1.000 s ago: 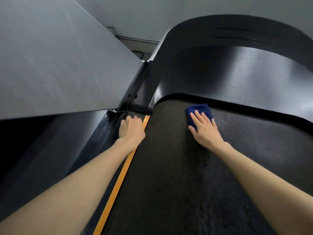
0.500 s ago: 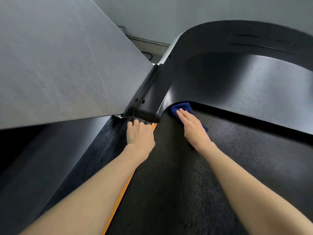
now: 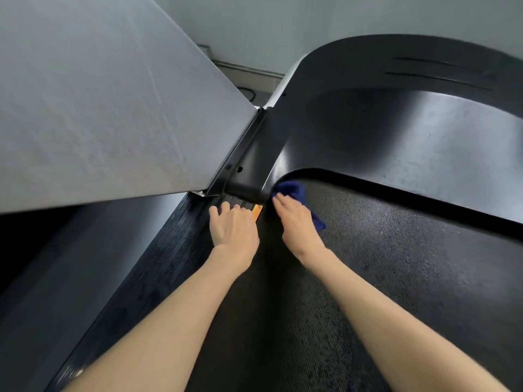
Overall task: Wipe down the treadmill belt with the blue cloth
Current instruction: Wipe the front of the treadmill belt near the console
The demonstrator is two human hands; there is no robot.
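Note:
The dark textured treadmill belt runs from the near edge up to the motor hood. A blue cloth lies bunched in the belt's far left corner, right under the hood's lip. My right hand presses flat on the cloth with straight fingers, covering most of it. My left hand rests palm down on the ribbed left side rail, its fingers relaxed and partly over the orange strip.
The glossy black motor hood curves over the belt's far end. A grey slanted upright panel overhangs the left side. A pale wall and a cable on the floor lie beyond.
My right hand has slid the blue cloth leftward along the hood's lip into the belt's far left corner. My left hand has stayed on the side rail.

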